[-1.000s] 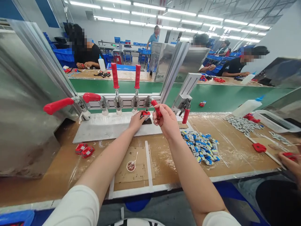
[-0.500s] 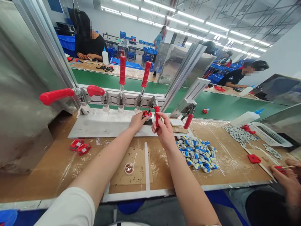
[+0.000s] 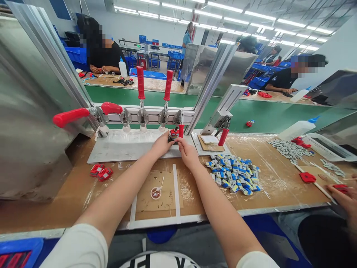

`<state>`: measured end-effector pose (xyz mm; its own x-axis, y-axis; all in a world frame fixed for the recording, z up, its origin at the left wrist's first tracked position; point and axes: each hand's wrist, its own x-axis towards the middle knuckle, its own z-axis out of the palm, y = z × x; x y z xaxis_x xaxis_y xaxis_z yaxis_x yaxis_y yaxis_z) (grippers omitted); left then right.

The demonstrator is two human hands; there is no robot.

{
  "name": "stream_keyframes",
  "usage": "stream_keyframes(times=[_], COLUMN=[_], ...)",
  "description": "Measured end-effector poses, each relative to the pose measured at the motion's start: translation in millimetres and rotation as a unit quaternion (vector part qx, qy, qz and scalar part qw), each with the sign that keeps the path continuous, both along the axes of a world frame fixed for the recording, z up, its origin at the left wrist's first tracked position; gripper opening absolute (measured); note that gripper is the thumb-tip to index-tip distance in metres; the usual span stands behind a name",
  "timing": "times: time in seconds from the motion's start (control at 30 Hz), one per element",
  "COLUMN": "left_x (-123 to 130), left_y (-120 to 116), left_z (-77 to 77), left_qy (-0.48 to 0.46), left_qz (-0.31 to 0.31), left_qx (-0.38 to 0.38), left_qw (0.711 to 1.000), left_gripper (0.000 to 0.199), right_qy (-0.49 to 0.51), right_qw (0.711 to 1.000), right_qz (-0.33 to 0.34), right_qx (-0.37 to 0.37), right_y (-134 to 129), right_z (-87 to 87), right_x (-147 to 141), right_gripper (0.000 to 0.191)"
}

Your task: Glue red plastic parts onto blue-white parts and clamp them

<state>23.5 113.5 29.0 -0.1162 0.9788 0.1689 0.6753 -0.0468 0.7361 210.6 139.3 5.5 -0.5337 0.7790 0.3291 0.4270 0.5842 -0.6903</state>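
Note:
My left hand [image 3: 162, 146] is closed around a small red and black plastic part [image 3: 174, 133], steadying it on the metal base plate [image 3: 131, 145]. The part sits under the rightmost toggle clamp [image 3: 178, 117] of the row. That clamp's red handle [image 3: 181, 130] points down, just above the fingers of my right hand [image 3: 188, 152]. These fingers are drawn together at the near right side of the part; whether they pinch the part or the handle's end is hidden.
More toggle clamps with red handles [image 3: 141, 83] line the rail. Red parts [image 3: 100, 172] lie left, a small cup [image 3: 155, 192] with a stick stands in front, and blue-grey pieces [image 3: 234, 173] are heaped right. A co-worker's hand [image 3: 343, 197] is at far right.
My right hand has moved down and left from the red clamp handle toward the part. My left hand stays at the part. The view has shifted slightly.

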Motion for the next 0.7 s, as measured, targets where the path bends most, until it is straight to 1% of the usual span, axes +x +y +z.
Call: stream_keyframes(times=[0.07, 0.1, 0.13, 0.17, 0.23, 0.3, 0.33, 0.4, 0.47, 0.5, 0.6, 0.7], left_x=[-15.3, -26.1, -38.6, -52.2, -79.5, -102.4, -110.7, -119.6, -118.6, -115.4, -103.9, -99.3], left_y=[-29.9, -47.8, -67.0, -87.1, -128.0, -166.0, -182.7, -209.6, -227.2, -232.8, -240.1, -240.1], left_z=[18.6, 29.7, 41.5, 53.2, 73.6, 85.4, 87.4, 84.1, 75.0, 70.0, 57.9, 51.7], left_qy=[0.078, 0.13, 0.177, 0.22, 0.296, 0.354, 0.377, 0.405, 0.422, 0.428, 0.439, 0.425], left_qz=[-0.046, -0.064, -0.067, -0.059, -0.019, 0.041, 0.07, 0.115, 0.142, 0.151, 0.169, 0.18], left_qx=[-0.012, -0.02, -0.029, -0.046, -0.085, -0.13, -0.157, -0.213, -0.256, -0.265, -0.258, -0.25], left_qw=[0.996, 0.989, 0.981, 0.973, 0.951, 0.925, 0.91, 0.881, 0.858, 0.85, 0.844, 0.851], left_gripper=[0.047, 0.043, 0.04, 0.039, 0.039, 0.037, 0.034, 0.029, 0.03, 0.031, 0.032, 0.027], right_qy=[-0.027, -0.033, -0.035, -0.034, -0.019, 0.015, 0.038, 0.1, 0.16, 0.179, 0.184, 0.182], right_qw=[1.0, 0.999, 0.999, 0.999, 0.999, 0.999, 0.999, 0.994, 0.984, 0.98, 0.977, 0.975], right_qz=[-0.014, -0.021, -0.027, -0.027, -0.015, -0.004, -0.008, -0.041, -0.079, -0.09, -0.111, -0.125], right_qx=[0.005, 0.0, -0.007, -0.016, -0.033, -0.032, -0.023, 0.002, 0.015, 0.016, 0.014, -0.008], right_y=[1.2, 1.1, 0.3, -1.2, -6.7, -14.6, -18.9, -26.3, -31.0, -32.2, -30.8, -23.6], right_z=[1.4, 2.5, 3.7, 4.9, 6.9, 9.2, 10.7, 14.2, 17.6, 18.6, 16.5, 7.2], right_x=[-3.3, -4.6, -5.5, -5.7, -4.0, 0.2, 2.6, 6.9, 9.1, 9.2, 6.4, 1.4], right_gripper=[0.042, 0.041, 0.041, 0.041, 0.043, 0.046, 0.046, 0.047, 0.054, 0.057, 0.056, 0.044])
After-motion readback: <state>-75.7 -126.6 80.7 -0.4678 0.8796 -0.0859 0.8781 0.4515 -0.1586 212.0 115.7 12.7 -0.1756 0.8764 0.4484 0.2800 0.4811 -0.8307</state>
